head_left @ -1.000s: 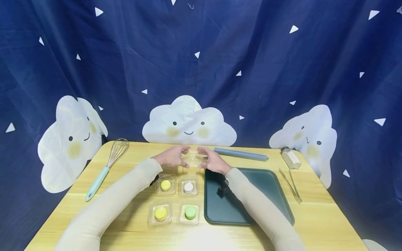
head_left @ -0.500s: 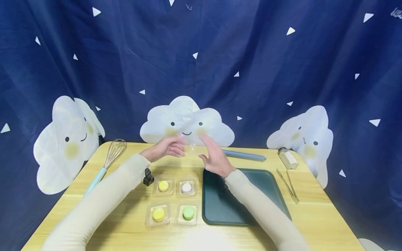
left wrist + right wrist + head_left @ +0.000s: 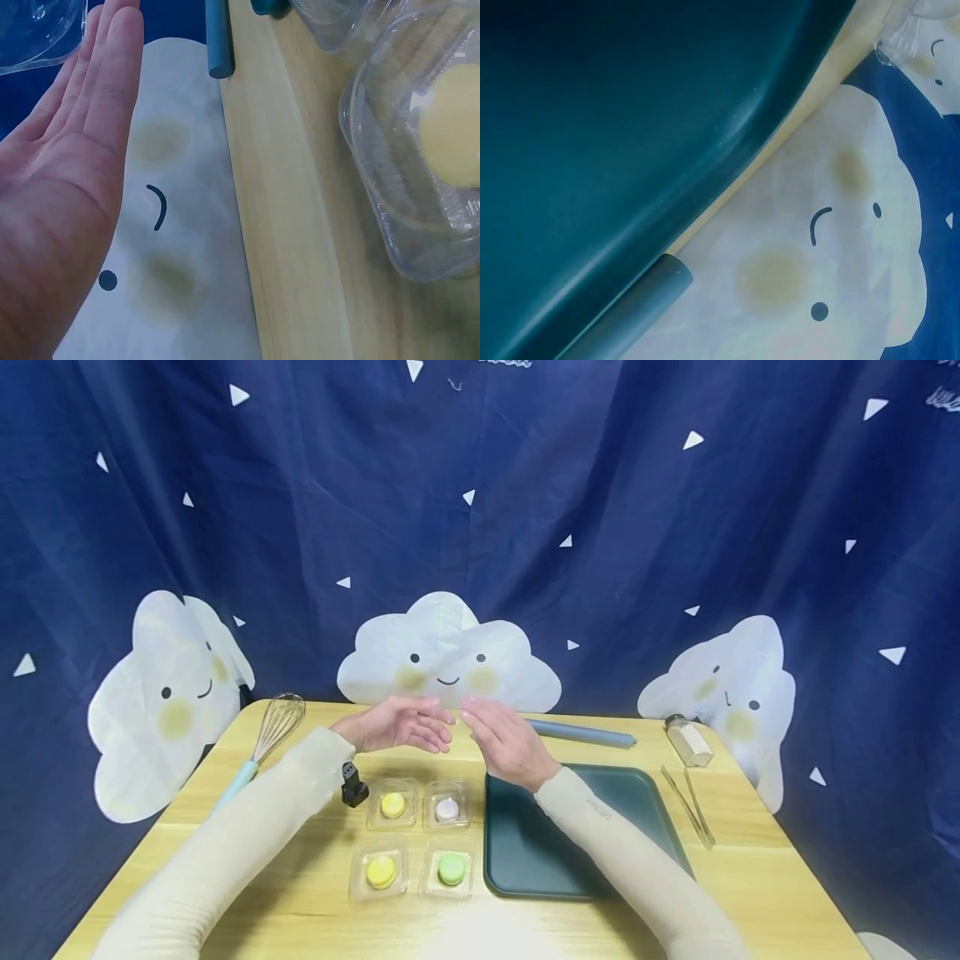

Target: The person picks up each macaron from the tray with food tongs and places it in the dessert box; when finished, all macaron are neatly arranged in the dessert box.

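Above the table's far edge my left hand (image 3: 397,725) holds a clear plastic box at its fingertips, the box barely visible between my hands in the head view. From the left wrist, the clear box (image 3: 37,30) shows at the fingers' far end; the fingers look nearly straight and the thumb is hidden. Facing it, my right hand (image 3: 513,743) has its fingers extended together toward the box; whether they touch it is unclear. Below sit clear boxes with a yellow macaron (image 3: 392,805), a pale lilac macaron (image 3: 447,810), another yellow macaron (image 3: 381,872) and a green macaron (image 3: 452,868).
A dark green tray (image 3: 555,843) lies under my right forearm. Behind it is a grey-blue rolling pin (image 3: 585,733). A whisk (image 3: 279,722) lies at left; a jar (image 3: 688,741) and tongs (image 3: 688,806) are at right. A patterned blue curtain (image 3: 465,552) hangs behind.
Both hands have risen from the table's far side with the clear box. In the last half second the right fingers have tipped inward toward the left hand. The macarons have stayed in place.
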A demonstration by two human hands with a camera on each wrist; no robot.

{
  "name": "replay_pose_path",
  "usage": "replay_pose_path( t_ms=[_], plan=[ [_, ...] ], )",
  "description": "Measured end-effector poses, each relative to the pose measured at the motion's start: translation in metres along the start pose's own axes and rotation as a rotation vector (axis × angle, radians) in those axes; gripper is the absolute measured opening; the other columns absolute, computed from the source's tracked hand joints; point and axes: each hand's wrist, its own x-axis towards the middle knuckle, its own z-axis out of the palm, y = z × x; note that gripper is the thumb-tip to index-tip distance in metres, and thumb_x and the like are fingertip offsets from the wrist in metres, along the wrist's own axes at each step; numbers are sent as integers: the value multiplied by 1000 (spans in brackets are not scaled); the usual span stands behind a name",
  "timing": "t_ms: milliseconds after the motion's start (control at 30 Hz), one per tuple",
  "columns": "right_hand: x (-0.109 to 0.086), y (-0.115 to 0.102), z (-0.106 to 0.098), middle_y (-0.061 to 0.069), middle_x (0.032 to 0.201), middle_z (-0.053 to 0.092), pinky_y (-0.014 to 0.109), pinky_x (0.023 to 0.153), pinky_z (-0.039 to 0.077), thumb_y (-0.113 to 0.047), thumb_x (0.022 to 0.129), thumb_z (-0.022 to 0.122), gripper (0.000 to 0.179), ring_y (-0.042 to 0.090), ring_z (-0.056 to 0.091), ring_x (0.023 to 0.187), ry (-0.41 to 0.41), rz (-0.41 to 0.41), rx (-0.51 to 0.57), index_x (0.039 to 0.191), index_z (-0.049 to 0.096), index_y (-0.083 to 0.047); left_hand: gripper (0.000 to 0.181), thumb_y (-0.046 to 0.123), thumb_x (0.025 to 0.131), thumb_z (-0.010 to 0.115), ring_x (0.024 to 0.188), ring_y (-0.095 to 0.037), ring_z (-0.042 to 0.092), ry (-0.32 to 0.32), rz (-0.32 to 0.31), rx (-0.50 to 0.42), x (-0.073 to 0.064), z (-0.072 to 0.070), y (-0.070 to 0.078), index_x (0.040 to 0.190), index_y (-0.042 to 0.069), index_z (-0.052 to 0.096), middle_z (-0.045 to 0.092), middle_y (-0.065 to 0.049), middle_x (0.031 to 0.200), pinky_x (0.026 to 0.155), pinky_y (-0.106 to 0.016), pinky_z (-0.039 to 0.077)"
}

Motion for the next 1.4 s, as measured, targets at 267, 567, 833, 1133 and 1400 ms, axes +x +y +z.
replay_pose_path(
  t_ms=[267,567,833,1133,1400],
  plan=[
    [-4,-4,1,21,139,62,41,111,52,3,90,56,45,32,63,127,3,-37,4,135,55,5,57,31,104,44,112,-28,69,-54,-5,6,-4,2,-3,142,-12,41,68,-16,118,106,-41,56],
    [-6,-6,4,21,140,61,41,111,52,1,91,59,45,32,62,129,5,-31,11,136,55,5,64,29,106,41,112,-25,69,-40,6,5,-7,3,-7,149,-17,30,68,-12,117,106,-37,56],
    [-2,-14,-3,24,144,56,42,118,45,-17,78,84,79,37,57,133,-87,234,212,143,46,6,63,30,97,65,127,-31,61,299,117,437,-10,13,-12,149,3,44,63,-19,136,116,-49,46],
    [21,-11,-19,4,170,24,53,124,34,-50,82,82,109,25,28,156,-231,884,729,163,17,-19,79,39,80,85,137,-30,53,606,272,865,-16,31,-14,147,30,46,60,-7,145,118,-58,40],
    [19,-13,-30,6,165,36,53,126,32,-40,84,83,94,26,32,154,-245,993,962,159,33,-15,76,38,78,87,139,-32,53,614,334,877,-24,49,-13,144,25,52,59,-2,147,118,-54,42]
  ],
)
